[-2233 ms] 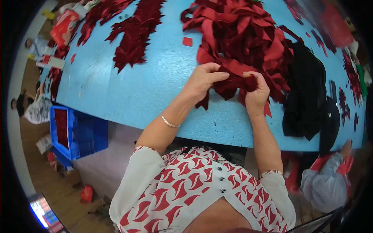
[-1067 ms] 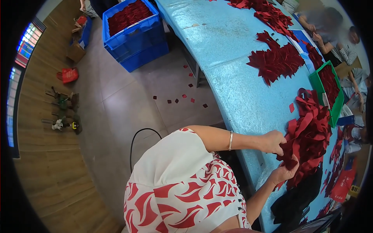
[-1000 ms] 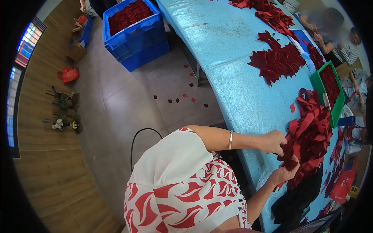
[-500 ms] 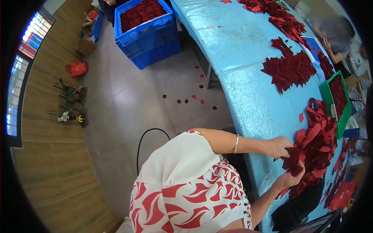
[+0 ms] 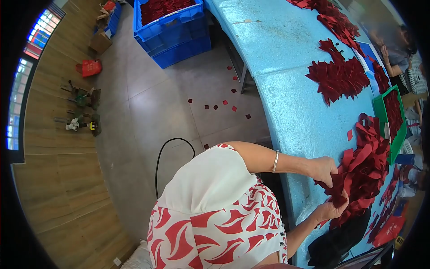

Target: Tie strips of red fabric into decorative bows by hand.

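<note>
**Ana:** How does the left hand (image 5: pixel 321 168) sit?

**Ben:** Its forearm stretches almost level over the table (image 5: pixel 298 119), a bracelet (image 5: pixel 276 161) near the wrist. The back of the hand shows, and the fingers curl down toward the other hand, closed on a dark red cloth piece (image 5: pixel 334 188).

**Ana:** And the right hand (image 5: pixel 332 209)?

**Ben:** It comes up at a slant from the lower edge of the view and pinches the same cloth from the near side. The fingers beneath are partly hidden, so I can't tell how each one is bent.

**Ana:** So the cloth is between them?

**Ben:** Yes, held in the short gap between the two hands, right in front of a heap of red fabric strips (image 5: pixel 367 161). That heap lies just past both sets of fingertips.

**Ana:** What else is near?

**Ben:** Black fabric (image 5: pixel 338 242) lies just below the right hand in the view. A small red scrap (image 5: pixel 350 135) rests above the left hand, spiky dark red pieces (image 5: pixel 338 78) farther up. A green tray (image 5: pixel 398 150) stands on the far side of the heap from the hands.
</note>
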Action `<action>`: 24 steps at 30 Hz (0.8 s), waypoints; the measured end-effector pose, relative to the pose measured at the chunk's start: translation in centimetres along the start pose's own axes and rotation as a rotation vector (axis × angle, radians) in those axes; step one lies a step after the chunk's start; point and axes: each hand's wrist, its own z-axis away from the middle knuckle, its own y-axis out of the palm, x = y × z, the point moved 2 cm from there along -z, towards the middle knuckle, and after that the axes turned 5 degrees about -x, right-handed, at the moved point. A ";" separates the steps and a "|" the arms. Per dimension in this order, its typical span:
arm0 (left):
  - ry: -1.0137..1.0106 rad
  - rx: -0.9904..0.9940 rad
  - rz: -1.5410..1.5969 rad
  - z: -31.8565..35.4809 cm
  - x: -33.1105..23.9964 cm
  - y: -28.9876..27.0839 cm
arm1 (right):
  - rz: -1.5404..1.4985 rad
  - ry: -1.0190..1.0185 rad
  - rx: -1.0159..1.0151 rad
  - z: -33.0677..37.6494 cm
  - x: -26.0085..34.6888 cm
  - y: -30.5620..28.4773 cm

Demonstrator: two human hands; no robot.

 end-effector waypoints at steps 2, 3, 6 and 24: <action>0.059 -0.001 -0.045 -0.8 0.2 0.1 | 0.009 0.001 -0.023 -0.6 -0.1 -0.2; 0.088 0.000 -0.068 -1.3 0.4 0.1 | 0.012 0.011 0.002 -1.0 -0.3 0.0; 0.248 -0.071 -0.141 -2.7 1.7 0.0 | 0.033 0.036 0.027 -2.3 -0.9 0.4; -0.150 0.024 0.213 -4.9 1.2 0.0 | 0.011 0.034 0.080 -4.0 -4.8 1.0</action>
